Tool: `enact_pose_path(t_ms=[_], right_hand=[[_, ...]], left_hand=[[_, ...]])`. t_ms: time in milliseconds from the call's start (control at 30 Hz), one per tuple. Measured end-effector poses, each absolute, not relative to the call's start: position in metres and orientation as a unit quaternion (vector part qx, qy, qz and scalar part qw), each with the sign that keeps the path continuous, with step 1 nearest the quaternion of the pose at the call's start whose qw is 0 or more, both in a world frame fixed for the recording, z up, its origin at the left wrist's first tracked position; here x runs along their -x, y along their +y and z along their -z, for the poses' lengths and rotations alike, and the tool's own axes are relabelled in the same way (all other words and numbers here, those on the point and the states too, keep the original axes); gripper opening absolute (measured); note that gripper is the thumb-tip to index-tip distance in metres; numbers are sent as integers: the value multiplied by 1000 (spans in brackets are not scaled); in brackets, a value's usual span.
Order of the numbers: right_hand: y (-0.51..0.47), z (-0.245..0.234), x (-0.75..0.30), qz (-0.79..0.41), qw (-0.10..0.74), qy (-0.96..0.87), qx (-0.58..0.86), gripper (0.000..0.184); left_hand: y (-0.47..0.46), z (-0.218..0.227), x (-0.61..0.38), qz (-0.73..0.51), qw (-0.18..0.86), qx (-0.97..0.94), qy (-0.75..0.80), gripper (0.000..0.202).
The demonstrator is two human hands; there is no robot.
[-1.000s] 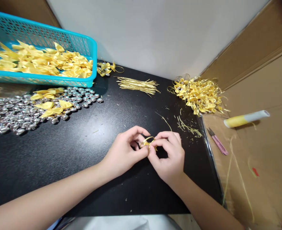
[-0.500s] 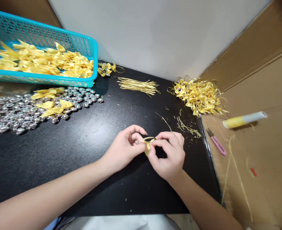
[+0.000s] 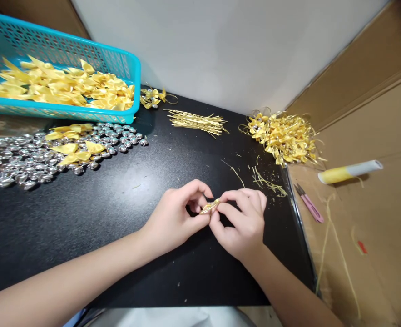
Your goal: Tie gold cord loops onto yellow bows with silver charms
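Over the middle of the black table (image 3: 84, 213), my left hand (image 3: 176, 215) and my right hand (image 3: 243, 220) meet fingertip to fingertip. Both pinch one small yellow ribbon bow with a gold cord (image 3: 210, 206) between them. The left thumb and fingers close on its left end, the right thumb and forefinger on its right end. The bow lies flattened and partly hidden by the fingers.
A blue basket (image 3: 94, 56) of yellow bows stands at the back left, with silver beads (image 3: 26, 159) and loose bows (image 3: 72, 147) before it. Gold cords (image 3: 196, 121) lie at the back. A heap of finished bows (image 3: 284, 136), pink snips (image 3: 309, 203) and a yellow-white tube (image 3: 348, 171) are on the right.
The gold loop that stood up between my fingers has been pulled flat. My hands have barely shifted on the table.
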State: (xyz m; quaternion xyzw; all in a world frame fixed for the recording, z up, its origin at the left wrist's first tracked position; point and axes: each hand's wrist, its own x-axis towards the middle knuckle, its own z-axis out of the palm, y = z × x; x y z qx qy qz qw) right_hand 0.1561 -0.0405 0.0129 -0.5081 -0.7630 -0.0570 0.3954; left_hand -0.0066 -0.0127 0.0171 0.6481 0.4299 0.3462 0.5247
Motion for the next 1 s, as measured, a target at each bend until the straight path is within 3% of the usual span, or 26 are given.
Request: enact_pose_path(t_ms=[200,333,633,1000], right_hand=[[-41,-14,-155,104,413,-750,506,18],[-41,-15,-155,116,424,-747,499,19],[-43,-14,-157,65,433,-750,497,6],[-40,-11,-156,62,423,-744,513,12]], left_hand=[[-8,-14,2,-355,676,-485,427,21],[-5,-11,1,-352,711,-435,426,22],[-8,-12,4,-364,648,-498,446,21],[-13,-16,5,-365,571,-579,452,14]])
